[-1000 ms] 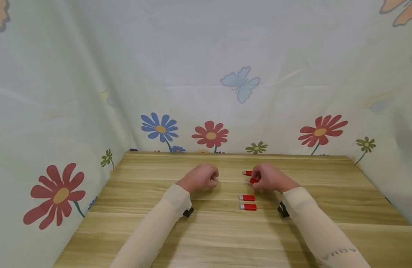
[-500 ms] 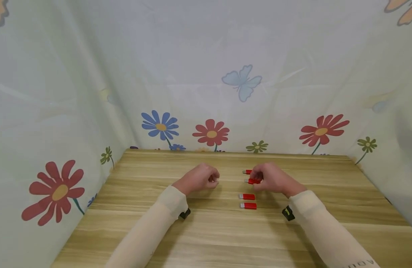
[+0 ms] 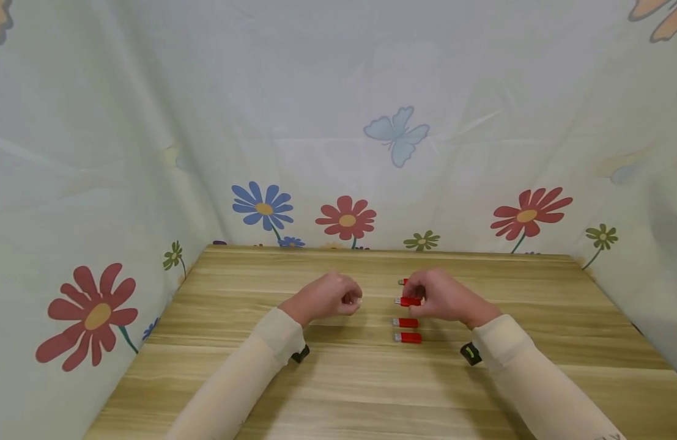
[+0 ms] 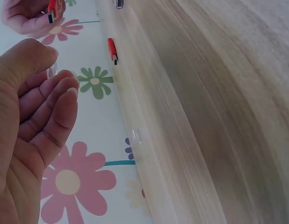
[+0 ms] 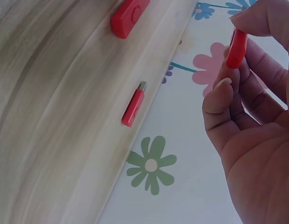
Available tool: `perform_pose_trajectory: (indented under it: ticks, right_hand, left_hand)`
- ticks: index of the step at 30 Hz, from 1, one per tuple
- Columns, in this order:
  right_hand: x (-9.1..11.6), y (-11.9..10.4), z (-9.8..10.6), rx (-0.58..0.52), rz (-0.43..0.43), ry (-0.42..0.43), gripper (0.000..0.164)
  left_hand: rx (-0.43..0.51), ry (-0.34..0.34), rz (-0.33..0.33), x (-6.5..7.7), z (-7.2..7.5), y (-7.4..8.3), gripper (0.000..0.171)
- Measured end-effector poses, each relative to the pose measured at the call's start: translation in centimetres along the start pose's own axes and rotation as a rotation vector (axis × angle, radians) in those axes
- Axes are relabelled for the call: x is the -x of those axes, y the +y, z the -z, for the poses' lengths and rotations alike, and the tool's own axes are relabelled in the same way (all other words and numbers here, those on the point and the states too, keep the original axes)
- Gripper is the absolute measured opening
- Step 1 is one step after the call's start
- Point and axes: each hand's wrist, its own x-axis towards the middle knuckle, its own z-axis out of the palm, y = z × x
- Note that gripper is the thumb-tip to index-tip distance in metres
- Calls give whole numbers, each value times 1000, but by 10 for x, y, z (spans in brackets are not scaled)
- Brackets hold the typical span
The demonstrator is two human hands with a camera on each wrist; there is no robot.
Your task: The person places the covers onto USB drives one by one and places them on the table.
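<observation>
The right hand [image 3: 445,298] has its grip clamped on a red USB stick [image 3: 409,302] above the bench [image 3: 349,391] (three other sticks [image 3: 408,323] lie there); the left hand [image 3: 323,298] pinches a small clear piece [image 4: 51,71].

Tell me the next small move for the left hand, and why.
Probably bring the left hand, pinching what looks like a clear piece, closer to the stick in the right hand: the stick's plug looks bare and points toward the left hand, with a gap between.
</observation>
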Motion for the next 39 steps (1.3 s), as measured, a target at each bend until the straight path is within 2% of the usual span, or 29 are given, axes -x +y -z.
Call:
perform_pose_trajectory:
  ticks: [10, 17, 24, 39]
  right_hand:
    - [0, -8, 1, -15, 48, -6, 13]
    - [3, -16, 2, -40, 6, -40, 14]
    - [7, -22, 2, -49, 15, -49, 16]
    - [17, -35, 3, -44, 52, -48, 16]
  left_hand:
    - [28, -4, -23, 5, 2, 2, 4]
    - [22, -7, -47, 8, 4, 8, 4]
    - [48, -35, -25, 12, 8, 19, 4]
    - [56, 20, -89, 20, 12, 33, 4]
